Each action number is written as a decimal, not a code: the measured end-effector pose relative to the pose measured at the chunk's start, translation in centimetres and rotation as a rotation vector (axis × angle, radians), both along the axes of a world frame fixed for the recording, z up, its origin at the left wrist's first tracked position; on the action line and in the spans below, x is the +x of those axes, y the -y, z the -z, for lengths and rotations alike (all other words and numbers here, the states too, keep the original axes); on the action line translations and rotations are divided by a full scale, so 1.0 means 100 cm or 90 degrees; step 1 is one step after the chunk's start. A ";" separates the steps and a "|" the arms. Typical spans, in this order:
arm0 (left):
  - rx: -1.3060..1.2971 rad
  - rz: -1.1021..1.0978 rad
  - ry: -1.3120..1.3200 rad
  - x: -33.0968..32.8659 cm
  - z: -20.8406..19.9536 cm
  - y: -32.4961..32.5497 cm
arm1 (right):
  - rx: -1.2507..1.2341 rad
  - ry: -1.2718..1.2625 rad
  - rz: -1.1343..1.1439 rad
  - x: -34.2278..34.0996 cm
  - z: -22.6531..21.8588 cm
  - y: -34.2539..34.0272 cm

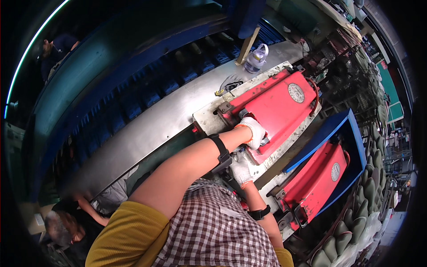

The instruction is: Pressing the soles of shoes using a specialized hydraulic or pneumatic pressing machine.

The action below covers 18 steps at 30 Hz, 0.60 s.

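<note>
My left hand [254, 132], in a white knit glove with an orange cuff, is at the near end of a long red metal cover [280, 113] with a round pale emblem. Its fingers curl down by a small metal fitting; what they grip is hidden. Just below it, my right hand [241, 170], also gloved, is beside the near corner of the worn pale base plate [271, 163] under the cover. Its fingers are partly hidden and blurred. A dark hinge bracket [226, 112] joins the cover's near end to the plate.
A second red cover [318, 178] stands at right with a blue bin [356, 138] behind it. On the metal ledge [178, 107] sits a clear jug [255, 60]. Many dark green padded pieces [358, 213] line the right. A person [64, 227] bends at lower left.
</note>
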<state>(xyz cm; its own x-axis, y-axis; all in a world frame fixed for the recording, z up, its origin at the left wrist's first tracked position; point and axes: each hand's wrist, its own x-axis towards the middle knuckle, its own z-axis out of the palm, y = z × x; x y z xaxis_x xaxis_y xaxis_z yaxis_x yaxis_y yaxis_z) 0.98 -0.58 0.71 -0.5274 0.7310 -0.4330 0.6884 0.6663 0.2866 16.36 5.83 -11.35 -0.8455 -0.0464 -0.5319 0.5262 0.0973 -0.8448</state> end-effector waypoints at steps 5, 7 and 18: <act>-0.008 -0.008 -0.009 0.001 0.005 -0.002 | 0.014 0.027 -0.025 0.000 -0.012 0.000; -0.011 -0.007 -0.002 0.000 0.007 -0.002 | 0.018 0.034 -0.032 0.000 -0.019 -0.001; -0.028 -0.001 -0.009 0.000 -0.003 0.000 | 0.031 0.060 -0.043 -0.001 -0.039 0.004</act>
